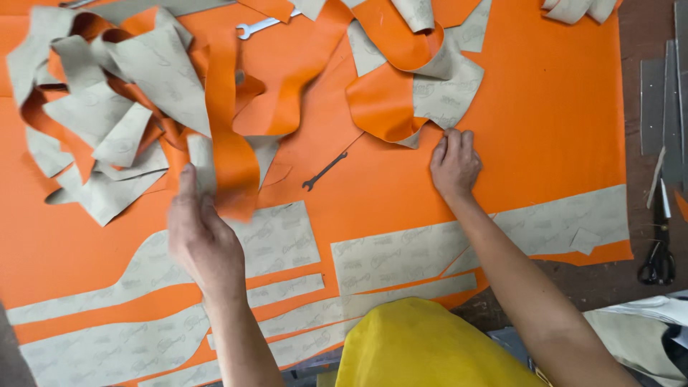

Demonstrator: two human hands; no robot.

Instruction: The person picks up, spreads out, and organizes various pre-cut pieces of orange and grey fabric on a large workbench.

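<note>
Underneath everything, an orange sheet [545,107] of leather-like material covers the worktable, spread flat for cutting. Grey-beige paper patterns [401,254] lie flat along its near edge, faint print all over them. A heap of curled offcuts [107,107], orange one side, beige the other, sits far left. My left hand [204,240] pinches one orange offcut strip [233,168], lifting it at the heap's edge. My right hand [454,163] presses down on the sheet, fingers together, holding nothing, beside a second curled piece [405,93]. Small items: dark spanner [324,171], bright spanner [259,26], scissors [658,261] off-sheet right.
</note>
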